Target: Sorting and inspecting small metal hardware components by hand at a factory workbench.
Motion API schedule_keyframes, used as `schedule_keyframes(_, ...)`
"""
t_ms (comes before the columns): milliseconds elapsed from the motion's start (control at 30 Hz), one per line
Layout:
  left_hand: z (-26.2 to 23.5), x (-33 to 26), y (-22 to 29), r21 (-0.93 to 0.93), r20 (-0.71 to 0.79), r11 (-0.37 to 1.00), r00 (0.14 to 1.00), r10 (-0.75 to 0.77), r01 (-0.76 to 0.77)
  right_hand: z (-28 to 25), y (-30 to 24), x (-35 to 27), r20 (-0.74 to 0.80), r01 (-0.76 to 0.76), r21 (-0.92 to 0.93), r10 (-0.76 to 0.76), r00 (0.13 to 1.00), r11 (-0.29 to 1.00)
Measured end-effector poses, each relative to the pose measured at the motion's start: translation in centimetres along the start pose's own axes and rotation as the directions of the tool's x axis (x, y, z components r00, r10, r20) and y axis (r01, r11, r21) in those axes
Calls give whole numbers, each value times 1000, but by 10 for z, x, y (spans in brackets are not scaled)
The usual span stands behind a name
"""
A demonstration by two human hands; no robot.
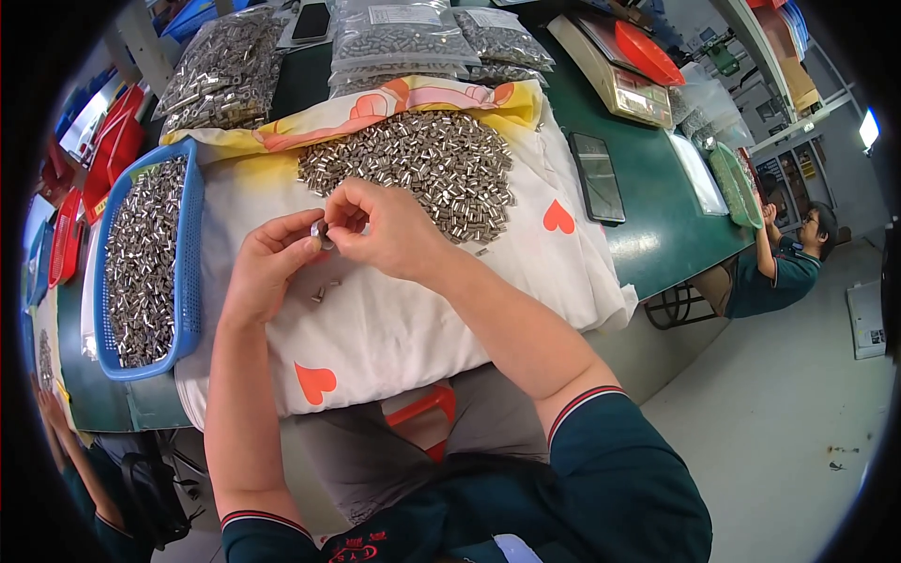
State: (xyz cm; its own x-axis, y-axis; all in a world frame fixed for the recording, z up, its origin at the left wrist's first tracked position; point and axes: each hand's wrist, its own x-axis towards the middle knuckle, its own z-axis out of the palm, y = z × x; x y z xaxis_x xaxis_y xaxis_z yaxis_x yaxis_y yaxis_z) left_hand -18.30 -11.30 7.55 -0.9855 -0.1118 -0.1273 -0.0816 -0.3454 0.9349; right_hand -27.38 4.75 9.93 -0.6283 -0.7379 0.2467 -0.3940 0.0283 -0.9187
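Note:
In front of me, my left hand is closed in a pinch on a small shiny metal part. My right hand meets it there, with thumb and fingers pinched together at the part's right side. What lies between the right fingertips is hidden. Just beyond both hands a large pile of short metal cylinders is spread over a white cloth with red hearts. A few loose cylinders lie on the cloth below my hands.
A blue basket full of metal cylinders stands at left. Bags of metal parts line the back of the green table. To the right are a dark phone, a scale and a green basket. Other people sit at both sides.

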Motion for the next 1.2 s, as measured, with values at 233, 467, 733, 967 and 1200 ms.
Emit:
schedule_keyframes(233,5,1,0,87,16,996,999,29,-30,5,3,-3,-46,236,-362,-270,962,902)
schedule_keyframes(467,0,0,-3,82,-22,997,1000,5,-3,-3,5,1,13,207,-243,-210,978,948)
schedule_keyframes(733,8,0,3,70,44,997,998,-45,42,-30,2,3,-12,-39,-353,37,999,935)
schedule_keyframes(967,8,-1,3,101,34,994,998,-50,46,-20,20,5,27,58,-776,-59,998,628)
schedule_keyframes(1200,6,0,2,96,3,994,999,-43,42,-9,11,5,3,31,-611,-37,999,791)
